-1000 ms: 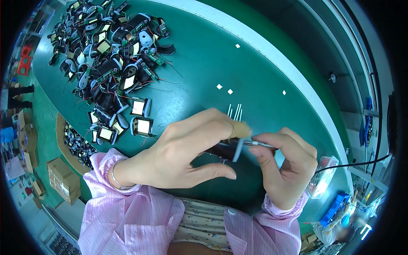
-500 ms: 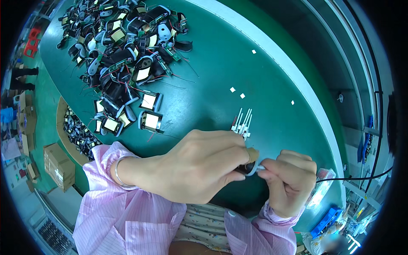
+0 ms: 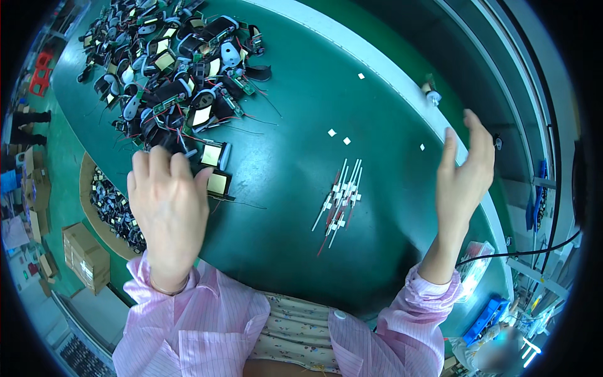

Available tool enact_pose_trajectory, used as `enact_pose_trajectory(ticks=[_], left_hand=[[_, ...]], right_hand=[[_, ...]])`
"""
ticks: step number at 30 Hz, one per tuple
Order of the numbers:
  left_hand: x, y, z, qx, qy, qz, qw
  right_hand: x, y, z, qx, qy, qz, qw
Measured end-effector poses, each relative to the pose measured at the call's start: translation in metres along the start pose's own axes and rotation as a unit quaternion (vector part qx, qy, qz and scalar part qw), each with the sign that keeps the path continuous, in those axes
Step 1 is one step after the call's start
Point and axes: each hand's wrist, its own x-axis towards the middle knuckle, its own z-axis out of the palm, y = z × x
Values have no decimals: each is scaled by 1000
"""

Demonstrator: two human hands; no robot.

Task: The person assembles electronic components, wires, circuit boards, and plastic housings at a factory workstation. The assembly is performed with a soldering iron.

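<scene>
Pink striped sleeves are coming in from the lower edge, cuffs sitting at the wrists, over a pale patterned garment below.

Left hand is hovering palm down over the near left part of the green bench, fingers loosely spread and slightly curled, gripping nothing. Its fingertips are sitting just beside two small square units with pale yellow faces, the nearest members of the pile, so they look like the closest thing to pick from.

Right hand is lifted off the bench, fingers upright and together, palm turned inward, wide open and empty. It is standing well apart from the left hand, near the bench's far right rim.

Between the two hands, a small bundle of thin white pins with red leads is lying flat on the bench, roughly parallel and touching one another, likely kept together so they stay in easy reach of either hand. Neither hand is touching it.

A black cable is running in from the right past the right wrist, above a clear plastic bag at the bench edge.

Further out, a few small white squares are lying scattered and apart on the green surface.

Farthest, at upper left, a big heap of black wired assemblies with green boards and red wires is spreading across the bench, loosely dumped rather than sorted.

Off the bench on the left, cardboard boxes are resting on the floor below.
</scene>
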Motion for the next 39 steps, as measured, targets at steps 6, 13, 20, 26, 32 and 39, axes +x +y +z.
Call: enact_pose_trajectory(ticks=[6,13,20,26,32,39], left_hand=[[-15,-1,21,-126,7,39,991],[6,18,-6,-586,121,158,786],[32,46,-28,-895,-83,52,435],[34,47,6,-833,-106,93,535],[32,57,-7,-723,-262,161,619],[27,57,-11,-761,-293,145,560]], right_hand=[[-37,-60,-21,384,-371,-95,840],[-48,-84,-13,210,-359,-313,854],[-33,-62,-22,545,-316,-49,775],[-37,-57,-34,838,-213,244,439],[-32,-55,-45,774,-193,221,561],[-30,-59,-52,708,-210,122,663]])
